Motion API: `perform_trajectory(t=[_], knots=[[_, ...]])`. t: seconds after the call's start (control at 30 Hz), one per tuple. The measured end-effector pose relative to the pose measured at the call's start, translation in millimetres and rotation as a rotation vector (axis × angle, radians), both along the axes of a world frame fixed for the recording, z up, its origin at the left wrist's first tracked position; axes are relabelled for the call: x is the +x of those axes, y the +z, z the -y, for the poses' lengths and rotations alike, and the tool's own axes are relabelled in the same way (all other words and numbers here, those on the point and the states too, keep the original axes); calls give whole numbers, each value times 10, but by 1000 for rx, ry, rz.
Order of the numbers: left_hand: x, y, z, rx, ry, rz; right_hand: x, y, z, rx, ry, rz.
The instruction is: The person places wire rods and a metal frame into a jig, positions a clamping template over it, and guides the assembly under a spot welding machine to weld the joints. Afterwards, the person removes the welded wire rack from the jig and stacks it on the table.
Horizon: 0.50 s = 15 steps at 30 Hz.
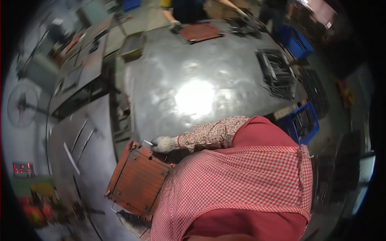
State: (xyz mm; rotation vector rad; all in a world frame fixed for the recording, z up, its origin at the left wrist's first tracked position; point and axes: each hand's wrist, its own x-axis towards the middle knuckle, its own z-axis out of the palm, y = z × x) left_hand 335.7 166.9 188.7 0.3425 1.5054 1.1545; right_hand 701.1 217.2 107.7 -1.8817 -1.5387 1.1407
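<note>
An orange-brown rectangular metal plate (138, 180), with dark bolts and a wire handle at each end, is held tilted in front of me at lower left. My right hand (164, 144), in a whitish knit glove, is closed around the handle at its upper end. My left hand (130, 223), gloved too, is at the lower end beside the other handle. It looks closed on the plate there, with its fingers partly dark and hidden. The plate's near edge is against my checkered apron (237, 176).
A shiny metal table (161, 80) stands beside me. Across it, a person's gloved hand (175, 26) touches a similar orange plate (201, 32). Dark metal parts (277, 72) are piled at its right, near blue bins (295, 42). Another table (94, 156) bears thin metal strips (71, 158).
</note>
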Motion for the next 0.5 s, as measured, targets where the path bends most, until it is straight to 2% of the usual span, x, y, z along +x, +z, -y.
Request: perform_trajectory(t=[0.03,0.07,0.13,0.2,0.23,0.27,0.33,0.4,0.43,0.47,0.5], knots=[[18,-329,-338,-98,-114,70,350,-263,-49,-7,-54,87],[257,-217,-561,-92,-180,28,561,-471,-53,-26,-109,143],[754,24,-992,-63,-523,102,795,-293,22,-160,-355,36],[899,-245,-1475,-23,-592,54,947,-541,-37,-232,-407,157],[1191,-154,-1536,2,-579,44,1004,-666,-43,-271,-409,104],[1451,-40,-1477,-8,-545,-168,1043,-773,-45,-265,-429,77],[1280,-1033,-2444,132,-911,292,1328,-828,51,-242,-486,108],[1811,-817,-2432,36,-860,160,1616,-857,257,-130,-683,149],[2113,-641,-2361,31,-898,77,1868,-763,499,-3,-883,135],[2229,-1043,-2656,71,-907,193,2084,-367,834,27,-1016,192],[2415,-1295,-2872,64,-997,247,2377,-310,1198,198,-1032,687]])
